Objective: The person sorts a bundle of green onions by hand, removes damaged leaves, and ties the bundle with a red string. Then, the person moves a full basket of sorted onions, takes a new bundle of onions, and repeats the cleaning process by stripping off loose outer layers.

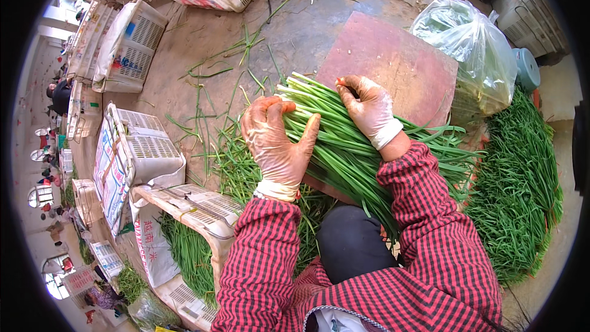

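A thick bundle of long green stalks with pale ends (pixel 335 132) lies across a reddish board (pixel 399 64) in front of me. My left hand (pixel 276 141), in a thin translucent glove, is wrapped around the bundle near its pale ends, thumb on top. My right hand (pixel 369 107), gloved the same way, presses on the bundle's far side with its fingers curled at the stalks. Both sleeves are red and black checked.
A large heap of green stalks (pixel 522 190) lies at the right, beside a clear plastic bag (pixel 473 49). White plastic crates (pixel 138 154) stand at the left, one lined with a sack and holding greens (pixel 190 252). Loose stalks litter the concrete floor (pixel 233 67). Other people sit far left.
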Action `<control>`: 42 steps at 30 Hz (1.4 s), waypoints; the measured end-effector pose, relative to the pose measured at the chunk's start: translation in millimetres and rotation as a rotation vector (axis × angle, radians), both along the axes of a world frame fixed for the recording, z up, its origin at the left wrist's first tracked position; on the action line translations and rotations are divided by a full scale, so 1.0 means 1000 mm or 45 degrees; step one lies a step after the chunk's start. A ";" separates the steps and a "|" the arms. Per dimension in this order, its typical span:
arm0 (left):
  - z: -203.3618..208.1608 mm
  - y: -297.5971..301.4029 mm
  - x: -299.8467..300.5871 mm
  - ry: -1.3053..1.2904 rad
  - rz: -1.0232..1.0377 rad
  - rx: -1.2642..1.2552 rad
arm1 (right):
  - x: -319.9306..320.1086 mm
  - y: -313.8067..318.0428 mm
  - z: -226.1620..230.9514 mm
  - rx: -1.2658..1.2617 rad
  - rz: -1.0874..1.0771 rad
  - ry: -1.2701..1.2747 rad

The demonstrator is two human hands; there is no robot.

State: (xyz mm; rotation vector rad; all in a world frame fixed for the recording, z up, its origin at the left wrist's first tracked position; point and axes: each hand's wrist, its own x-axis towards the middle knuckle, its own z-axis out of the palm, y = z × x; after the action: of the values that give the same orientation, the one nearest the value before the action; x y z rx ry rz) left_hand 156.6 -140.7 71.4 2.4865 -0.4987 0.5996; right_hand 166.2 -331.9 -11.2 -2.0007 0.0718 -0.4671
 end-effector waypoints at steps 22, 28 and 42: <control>-0.011 -0.010 0.014 0.569 0.147 -0.471 | 0.006 -0.006 -0.013 0.119 0.003 0.053; -0.018 -0.008 0.021 0.597 0.140 -0.487 | 0.007 -0.006 -0.013 0.126 0.003 0.076; 0.001 0.025 0.024 0.890 -0.190 -1.495 | 0.009 -0.010 -0.022 0.295 0.015 0.100</control>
State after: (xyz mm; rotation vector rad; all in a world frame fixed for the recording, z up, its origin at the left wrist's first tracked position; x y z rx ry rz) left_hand 180.7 -115.4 72.3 1.3554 -0.0008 -0.0941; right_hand 175.5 -341.5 -32.8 -1.7904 0.1562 -0.3552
